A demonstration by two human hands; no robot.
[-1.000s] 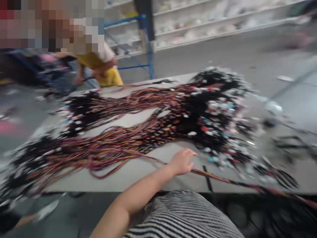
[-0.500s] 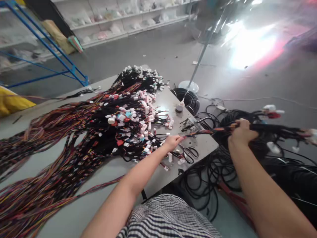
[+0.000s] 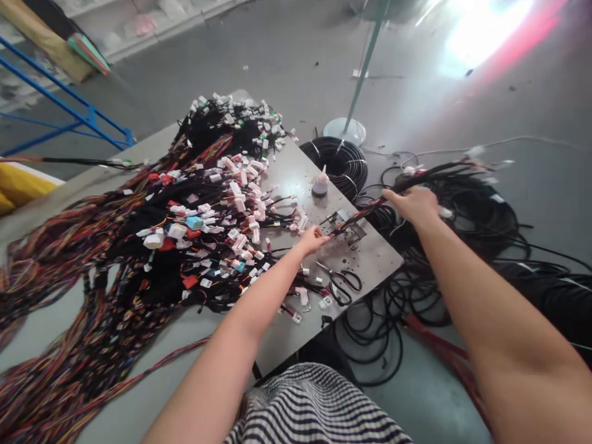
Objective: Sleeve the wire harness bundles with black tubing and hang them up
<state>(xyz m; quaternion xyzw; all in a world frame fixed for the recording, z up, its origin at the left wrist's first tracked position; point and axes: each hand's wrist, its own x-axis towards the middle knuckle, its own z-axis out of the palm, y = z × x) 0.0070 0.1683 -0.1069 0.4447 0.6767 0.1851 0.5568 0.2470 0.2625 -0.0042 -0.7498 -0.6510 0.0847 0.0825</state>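
The right hand [image 3: 411,206] has its fingers together and closed around a black-sheathed wire bundle [image 3: 365,211], which runs from beyond the bench's right corner across the hand and down toward the left hand [image 3: 312,240]. The bundle's far end, with orange and red wires showing, lies over a small metal fixture [image 3: 350,227] near the bench's right edge. The left hand's fingers are close together, their tips just at that end of the bundle, but whether they are clamped on it I cannot tell.

Beside the left hand, a large heap of wire harnesses [image 3: 203,225] with white connectors spreads across the grey metal bench [image 3: 370,259] toward its left end, and long multicoloured wire tails trail to the near left corner. Black-handled scissors [image 3: 340,287] lie near the front edge, just right of the left wrist. A small bottle [image 3: 320,185] stands near the far edge, and a coil of black cable [image 3: 333,163] sits just beyond it. More black cable [image 3: 416,308] lies in loops on the floor off the right edge, below a pole on a round white base [image 3: 345,131]
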